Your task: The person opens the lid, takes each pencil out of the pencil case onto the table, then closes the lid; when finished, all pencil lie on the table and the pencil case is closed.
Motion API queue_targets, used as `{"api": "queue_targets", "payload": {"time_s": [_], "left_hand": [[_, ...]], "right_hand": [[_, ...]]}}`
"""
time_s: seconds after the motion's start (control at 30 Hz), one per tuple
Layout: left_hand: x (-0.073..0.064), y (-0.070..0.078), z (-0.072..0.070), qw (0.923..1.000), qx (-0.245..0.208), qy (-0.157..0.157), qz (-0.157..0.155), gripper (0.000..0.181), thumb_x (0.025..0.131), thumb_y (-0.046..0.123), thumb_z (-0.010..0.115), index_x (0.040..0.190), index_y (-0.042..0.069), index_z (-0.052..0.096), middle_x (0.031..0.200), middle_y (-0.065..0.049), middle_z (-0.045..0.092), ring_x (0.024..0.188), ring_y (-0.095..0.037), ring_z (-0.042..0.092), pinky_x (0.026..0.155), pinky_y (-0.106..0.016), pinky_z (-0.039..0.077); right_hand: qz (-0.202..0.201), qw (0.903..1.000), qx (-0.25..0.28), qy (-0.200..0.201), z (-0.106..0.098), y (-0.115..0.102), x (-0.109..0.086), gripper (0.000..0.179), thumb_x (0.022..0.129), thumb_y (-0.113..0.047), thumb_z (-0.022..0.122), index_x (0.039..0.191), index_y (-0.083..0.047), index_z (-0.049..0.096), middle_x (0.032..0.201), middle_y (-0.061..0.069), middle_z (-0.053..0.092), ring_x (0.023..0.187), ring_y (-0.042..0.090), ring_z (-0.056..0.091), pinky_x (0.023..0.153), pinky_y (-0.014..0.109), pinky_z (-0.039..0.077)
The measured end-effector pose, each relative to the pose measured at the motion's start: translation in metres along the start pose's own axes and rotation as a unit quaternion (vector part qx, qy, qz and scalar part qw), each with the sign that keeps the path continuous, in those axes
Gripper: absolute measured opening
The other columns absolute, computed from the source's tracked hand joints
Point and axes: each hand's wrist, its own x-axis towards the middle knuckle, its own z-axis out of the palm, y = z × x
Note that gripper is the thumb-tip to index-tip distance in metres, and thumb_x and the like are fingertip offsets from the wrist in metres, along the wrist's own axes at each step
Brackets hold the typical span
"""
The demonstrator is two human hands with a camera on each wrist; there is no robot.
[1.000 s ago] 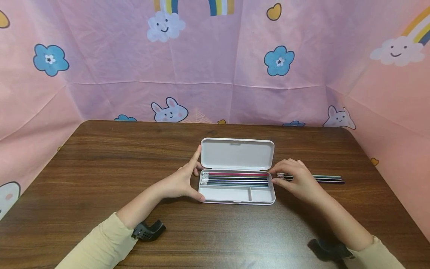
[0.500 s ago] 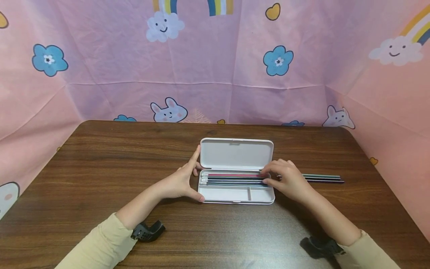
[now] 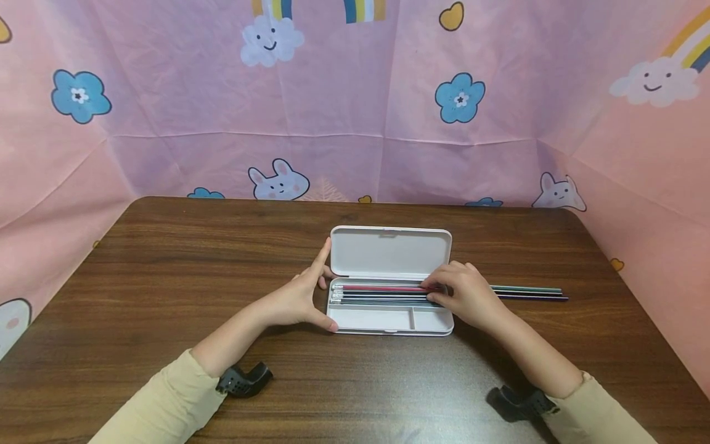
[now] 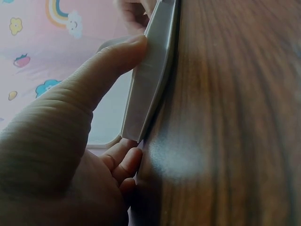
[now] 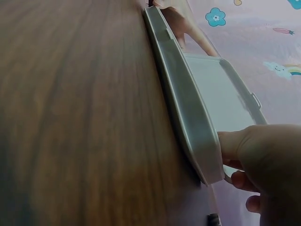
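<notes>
A white pencil case (image 3: 374,319) lies open on the table, its lid (image 3: 391,251) raised at the back. Several pencils (image 3: 377,292), one of them red and others dark, lie in its long rear compartment with silvery ends to the left. My left hand (image 3: 295,300) holds the case's left end, thumb at the front corner and fingers behind. In the left wrist view that thumb presses the case's side wall. My right hand (image 3: 465,295) reaches over the right end, thumb and fingertips pinching the pencils near their right ends. The right wrist view hides those fingertips behind the wall.
More pencils (image 3: 529,293), green and dark, lie on the wooden table (image 3: 222,259) right of the case, partly behind the right hand. A small divider (image 3: 413,319) splits the front compartment. Patterned pink cloth (image 3: 344,105) surrounds the table. Black wrist cameras (image 3: 245,379) hang below both sleeves.
My right hand has slid left from the case's right end to over the pencils inside. Those pencils stay in place. The left hand keeps its hold on the case.
</notes>
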Motion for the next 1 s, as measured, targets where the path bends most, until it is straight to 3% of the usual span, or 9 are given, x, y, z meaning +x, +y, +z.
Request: {"api": "queue_targets", "payload": {"time_s": [0.33,1.0], "left_hand": [[-0.0003,0.0007,-0.0006,1.0,0.001,0.001,0.005,0.148,0.056,0.034,0.094,0.148,0.036,-0.022,0.121,0.0,0.05,0.099,-0.02,0.042,0.089,-0.044,0.032],[0.0,-0.0003,0.0003,1.0,0.005,0.001,0.005,0.148,0.056,0.036,0.094,0.15,0.031,-0.021,0.119,0.001,0.049,0.1,-0.019,0.042,0.088,-0.044,0.031]], "right_hand": [[0.006,0.9999,-0.014,-0.002,0.0,-0.0044,0.0021,0.016,0.074,-0.008,0.082,0.082,-0.019,0.073,0.086,-0.01,0.066,0.082,0.012,0.056,0.071,0.037,0.036],[-0.03,0.9995,0.004,0.001,0.0018,0.0012,-0.0031,0.018,0.077,-0.004,0.078,0.086,-0.019,0.073,0.087,-0.011,0.066,0.086,0.013,0.056,0.072,0.037,0.035]]}}
